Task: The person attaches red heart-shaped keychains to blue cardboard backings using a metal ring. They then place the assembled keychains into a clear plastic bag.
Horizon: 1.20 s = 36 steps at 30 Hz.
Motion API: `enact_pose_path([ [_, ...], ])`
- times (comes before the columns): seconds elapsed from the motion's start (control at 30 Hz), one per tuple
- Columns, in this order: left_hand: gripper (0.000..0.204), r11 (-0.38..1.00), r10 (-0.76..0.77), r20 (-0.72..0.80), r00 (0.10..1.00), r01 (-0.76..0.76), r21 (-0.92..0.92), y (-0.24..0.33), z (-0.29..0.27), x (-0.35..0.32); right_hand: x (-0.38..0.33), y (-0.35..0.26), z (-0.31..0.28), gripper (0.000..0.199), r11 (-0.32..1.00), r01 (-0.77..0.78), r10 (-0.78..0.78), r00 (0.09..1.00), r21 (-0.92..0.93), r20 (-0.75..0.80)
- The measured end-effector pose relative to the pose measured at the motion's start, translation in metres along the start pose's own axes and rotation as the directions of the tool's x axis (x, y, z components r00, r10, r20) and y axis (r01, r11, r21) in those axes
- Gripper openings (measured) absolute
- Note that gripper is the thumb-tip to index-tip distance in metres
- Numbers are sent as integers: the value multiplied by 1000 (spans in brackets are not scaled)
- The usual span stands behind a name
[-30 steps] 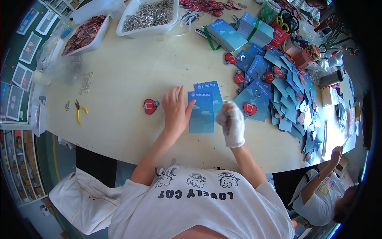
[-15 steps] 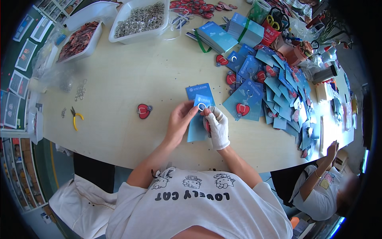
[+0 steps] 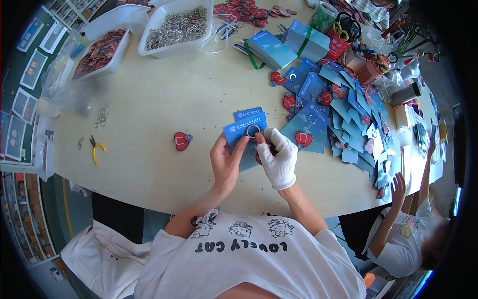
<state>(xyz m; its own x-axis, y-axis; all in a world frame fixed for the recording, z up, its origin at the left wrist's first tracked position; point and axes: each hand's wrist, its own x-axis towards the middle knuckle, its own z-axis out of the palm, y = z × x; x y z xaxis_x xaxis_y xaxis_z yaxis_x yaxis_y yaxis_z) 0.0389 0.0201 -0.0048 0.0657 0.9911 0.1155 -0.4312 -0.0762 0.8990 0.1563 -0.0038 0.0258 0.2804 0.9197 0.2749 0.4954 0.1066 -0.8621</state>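
Blue card [image 3: 232,132] at mid-frame has its lower part covered by fingers; the red charm [image 3: 258,159] is mostly hidden under the gloved right hand [image 3: 280,158]. A second card [image 3: 244,113] lies behind, largely screened. Heaped cards [image 3: 356,119] crowd the counter [image 3: 164,94] at right of frame; yellow-handled pliers [image 3: 97,150] lie at left. Between both hands, the card is pinched by the left [image 3: 226,163], while the right grips a metal ring [image 3: 252,137] against its face.

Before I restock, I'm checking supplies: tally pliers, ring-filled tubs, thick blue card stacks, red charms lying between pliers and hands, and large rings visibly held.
Pliers: 1
Ring tubs: 1
Card stacks: 2
Red charms: 1
Large rings: 1
Total: 6
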Motion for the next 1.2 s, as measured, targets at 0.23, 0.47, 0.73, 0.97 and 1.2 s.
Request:
enact_pose_path([
  [0.23,17,996,52,-76,996,-58,-72,3,11,-6,-1,-15,-2,10,1000,1,-1,999,-12,37],
  [0.47,14,994,64,-158,985,-78,-80,12,17,-12,3,-39,-14,7,987,-83,64,989,136,137],
  [0.73,23,985,-26,-348,937,-36,-172,17,35,-4,0,-40,0,10,977,25,-4,995,-212,98],
  [0.97,21,998,62,-198,978,-60,20,7,12,-4,-1,-37,-7,12,966,-164,200,963,-198,181],
  [1.2,22,992,-17,183,983,-7,126,0,-5,-20,-28,22,-35,21,860,-430,340,885,275,320],
])
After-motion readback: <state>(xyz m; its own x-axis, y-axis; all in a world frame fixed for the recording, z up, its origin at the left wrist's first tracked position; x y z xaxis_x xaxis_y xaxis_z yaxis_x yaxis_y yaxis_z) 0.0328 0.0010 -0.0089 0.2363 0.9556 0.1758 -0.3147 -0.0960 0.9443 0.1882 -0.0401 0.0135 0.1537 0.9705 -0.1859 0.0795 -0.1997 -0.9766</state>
